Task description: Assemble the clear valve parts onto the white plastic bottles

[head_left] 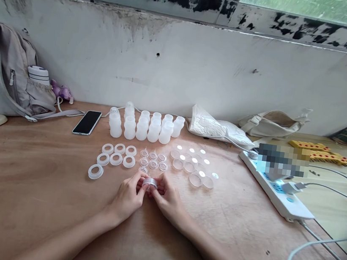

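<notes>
Head view. Bearings taken from the held piece, 12 o'clock towards the wall.

Clear round piece [150, 182] at centre, raised in the fingers just over the near part of the wooden table [55, 199]; ridged side visible, underside partly hidden. Left hand [131, 190] comes in from 7–8 o'clock, nearly closed, thumb and forefinger pinching the piece's left side. Right hand [167, 194] in from 4–5 o'clock, likewise curled, thumb at the near face, fingers round the right side. Both grip the same piece; remaining fingers mostly out of sight.

At 12 o'clock, just beyond the fingertips: clear caps [153, 164] in two short rows, another partly hidden behind the left hand. At 10: white rings [116, 159], two rows of three; a seventh lies apart, near 9. At 2: thin translucent discs [189, 167], some overlapping, small white dots [201, 173] among them. At 11–12, farther back: frosted bottles [142, 129], upright, grouped closely.

Outlying: phone [87, 122] at 10, dark screen up; grey backpack [6, 65] beyond it, same bearing. White plastic package [208, 124] between 1 and 2. Beige bag [272, 122] at 2, by the wall. White power strip [280, 193] at 3, plugs and cables attached.
</notes>
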Tool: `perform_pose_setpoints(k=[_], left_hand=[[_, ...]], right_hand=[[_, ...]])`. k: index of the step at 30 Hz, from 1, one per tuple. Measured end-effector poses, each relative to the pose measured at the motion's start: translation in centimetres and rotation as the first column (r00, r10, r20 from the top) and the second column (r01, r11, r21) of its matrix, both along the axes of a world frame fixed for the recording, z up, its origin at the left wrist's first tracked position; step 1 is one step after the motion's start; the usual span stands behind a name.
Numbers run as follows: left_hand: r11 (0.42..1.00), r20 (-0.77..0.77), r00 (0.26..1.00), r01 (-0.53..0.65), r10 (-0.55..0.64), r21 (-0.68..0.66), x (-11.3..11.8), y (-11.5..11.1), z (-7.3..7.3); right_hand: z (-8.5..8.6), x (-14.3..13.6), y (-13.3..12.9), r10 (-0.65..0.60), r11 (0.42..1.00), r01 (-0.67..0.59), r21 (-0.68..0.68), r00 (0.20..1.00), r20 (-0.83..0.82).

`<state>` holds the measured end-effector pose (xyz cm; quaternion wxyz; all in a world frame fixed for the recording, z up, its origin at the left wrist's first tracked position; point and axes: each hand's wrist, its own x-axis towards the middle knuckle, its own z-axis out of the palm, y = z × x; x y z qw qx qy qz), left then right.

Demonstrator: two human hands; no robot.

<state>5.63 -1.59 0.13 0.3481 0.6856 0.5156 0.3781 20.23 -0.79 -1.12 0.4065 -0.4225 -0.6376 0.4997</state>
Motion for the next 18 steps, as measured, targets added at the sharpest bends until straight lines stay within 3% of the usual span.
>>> perform_pose_setpoints(k=[8, 13, 18], left_hand=[[0.999, -0.037, 0.999, -0.039, 0.04, 0.025, 0.2, -0.1, -0.2], [0.998, 0.156, 0.987, -0.037, 0.044, -0.048, 0.1, -0.1, 0.2], [0.985, 0.362, 0.93, 0.111, -0.056, -0.134, -0.4, 0.5, 0.3]], right_hand=[[-0.3, -0.2, -0.1, -0.042, 0.999, 0.039, 0.032, 0.997, 0.068], [0.7, 0.1, 0.1, 0.001, 0.999, -0.002, 0.039, 1.0, 0.017], [1.3, 0.4, 0.5, 0.094, 0.991, -0.107, -0.079, 0.985, -0.147]])
